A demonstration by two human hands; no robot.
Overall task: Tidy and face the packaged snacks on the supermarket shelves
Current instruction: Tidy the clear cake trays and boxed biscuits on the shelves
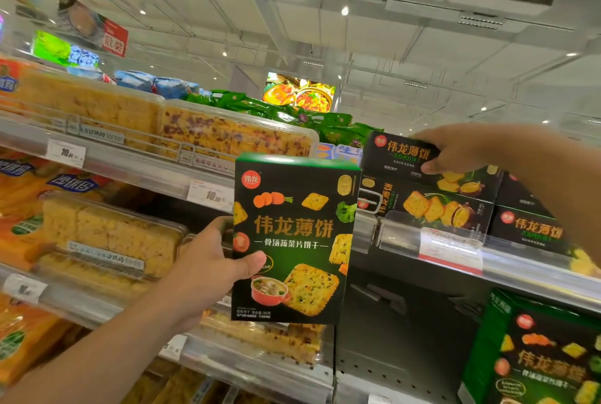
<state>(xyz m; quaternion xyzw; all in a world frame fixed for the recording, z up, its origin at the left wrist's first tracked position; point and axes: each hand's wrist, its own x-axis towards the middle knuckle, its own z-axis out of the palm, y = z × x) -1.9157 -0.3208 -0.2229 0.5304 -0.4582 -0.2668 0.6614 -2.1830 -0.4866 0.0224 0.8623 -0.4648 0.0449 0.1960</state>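
The head view looks up at supermarket shelves under a white ceiling with spot lights. The left hand [208,268] holds an upright dark green cardboard cracker box with vegetable pictures and gold lettering [292,241] in front of the shelving, its printed face toward the camera; the thumb lies across the lower left of the front and the fingers curl round the left edge behind it. The right hand [455,151] reaches to the upper right shelf and grips the top black cardboard cracker box with gold lettering [406,153], thumb on its front face and the fingers over its top edge. That box rests on a second black box lying on its side [432,205], with another black box [533,231] just beside it to the right. They stand behind the clear plastic shelf-edge rail [422,234], which carries a red and white price tag [450,249]. On the shelf below, at the lower right, stands 1 more green cracker box [540,358]. To the left, clear plastic trays of yellow cakes [227,133] fill 2 shelves, with white price labels [211,195] on the rails. Green snack bags [292,114] lie on the top shelf behind them.
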